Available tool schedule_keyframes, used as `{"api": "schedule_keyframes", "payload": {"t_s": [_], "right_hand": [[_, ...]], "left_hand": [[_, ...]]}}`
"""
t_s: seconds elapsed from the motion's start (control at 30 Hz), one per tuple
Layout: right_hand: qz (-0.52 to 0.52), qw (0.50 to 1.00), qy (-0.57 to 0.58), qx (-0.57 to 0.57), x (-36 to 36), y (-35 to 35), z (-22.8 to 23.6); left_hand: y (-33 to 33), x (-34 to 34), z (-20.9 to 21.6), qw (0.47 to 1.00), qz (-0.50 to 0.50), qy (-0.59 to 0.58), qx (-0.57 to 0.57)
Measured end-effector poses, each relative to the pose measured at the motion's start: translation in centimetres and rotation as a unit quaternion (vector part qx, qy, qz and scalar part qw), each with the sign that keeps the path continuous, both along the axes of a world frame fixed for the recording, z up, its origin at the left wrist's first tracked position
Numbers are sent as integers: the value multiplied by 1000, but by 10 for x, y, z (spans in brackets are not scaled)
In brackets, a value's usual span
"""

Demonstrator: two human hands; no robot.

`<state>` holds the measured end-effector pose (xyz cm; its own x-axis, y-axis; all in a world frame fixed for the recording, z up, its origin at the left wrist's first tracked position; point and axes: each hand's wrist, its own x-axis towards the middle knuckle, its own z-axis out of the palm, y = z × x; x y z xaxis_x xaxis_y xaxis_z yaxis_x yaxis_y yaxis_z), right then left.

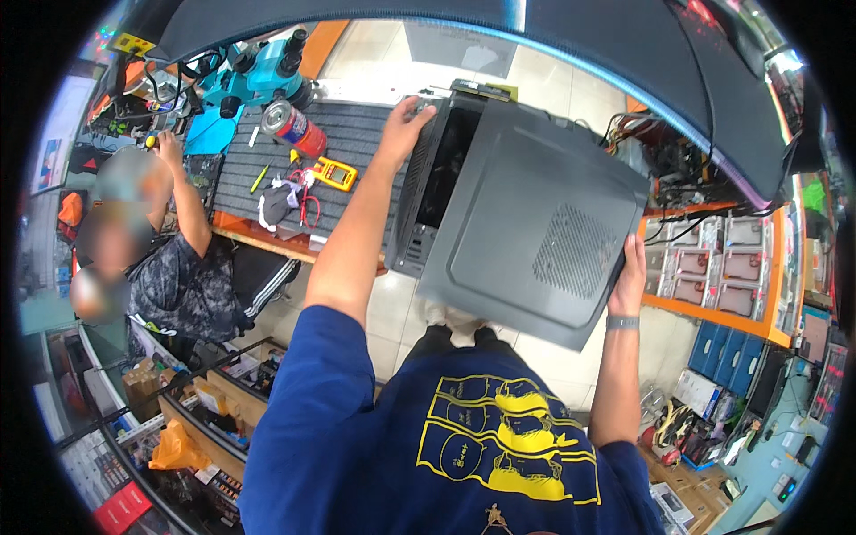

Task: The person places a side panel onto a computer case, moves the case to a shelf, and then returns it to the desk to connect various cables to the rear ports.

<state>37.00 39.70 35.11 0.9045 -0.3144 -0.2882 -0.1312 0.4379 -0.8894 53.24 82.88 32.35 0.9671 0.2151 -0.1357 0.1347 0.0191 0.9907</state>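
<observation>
A dark grey computer case [419, 178] lies in front of me at the bench's right end. Its flat side panel [508, 187], with a patch of vent holes, sits shifted to the right, and a dark gap shows between panel and case front. My left hand [408, 131] curls its fingers over the far left corner of the case. Around the panel's right edge, near the close corner, my right hand [629, 278] is closed, with a grey band on the wrist. The fingers beneath the panel are hidden.
On the ribbed grey mat [241, 192] lie a yellow multimeter [335, 174] with red leads, a red-and-blue can [294, 129] and a green pen-like tool [259, 178]. A teal microscope [263, 76] stands behind. A co-worker [192, 276] sits at left. Drawers [713, 259] stand at right.
</observation>
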Motion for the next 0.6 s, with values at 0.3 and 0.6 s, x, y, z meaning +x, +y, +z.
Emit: {"api": "schedule_keyframes", "payload": {"t_s": [0.3,0.6], "right_hand": [[51,998,19,-29,63,23,-54],[67,994,13,-90,73,24,-60]], "left_hand": [[13,-123,-12,952,-123,-117,256],[2,-132,-20,951,-92,-118,270]]}}
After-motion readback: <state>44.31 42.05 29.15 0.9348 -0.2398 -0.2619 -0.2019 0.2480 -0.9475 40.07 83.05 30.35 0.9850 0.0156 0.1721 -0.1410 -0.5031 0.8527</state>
